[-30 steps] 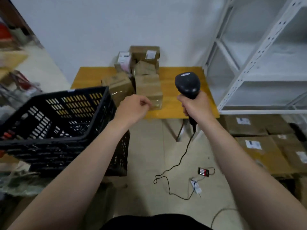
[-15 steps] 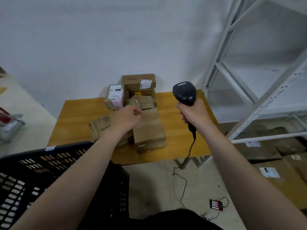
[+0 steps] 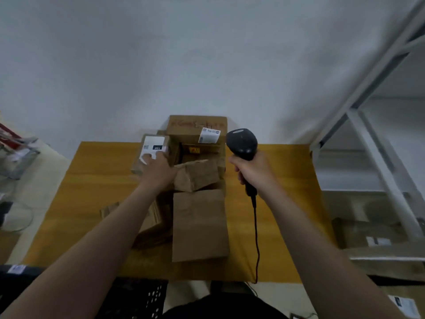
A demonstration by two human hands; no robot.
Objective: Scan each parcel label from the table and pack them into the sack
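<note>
Several brown cardboard parcels are piled on the wooden table (image 3: 92, 203). My left hand (image 3: 158, 171) reaches to the small parcel with a white label (image 3: 153, 146) at the back left of the pile, and its straight fingers lie on the label. My right hand (image 3: 253, 169) grips the handle of a black barcode scanner (image 3: 241, 142), held upright just right of the pile. Behind stands a box with a white label (image 3: 197, 130), in the middle a crumpled box (image 3: 197, 174), in front a large plain box (image 3: 200, 224). No sack is in view.
The scanner's cable (image 3: 255, 231) hangs down over the table's front edge. A black plastic crate (image 3: 142, 298) stands below the table's near edge on the left. White metal shelving (image 3: 368, 134) rises on the right, with more boxes (image 3: 372, 233) beneath it.
The view has come closer to the table and the crate has dropped low. My left hand has moved back and left from the middle parcels onto the small labelled parcel. The scanner stays in my right hand.
</note>
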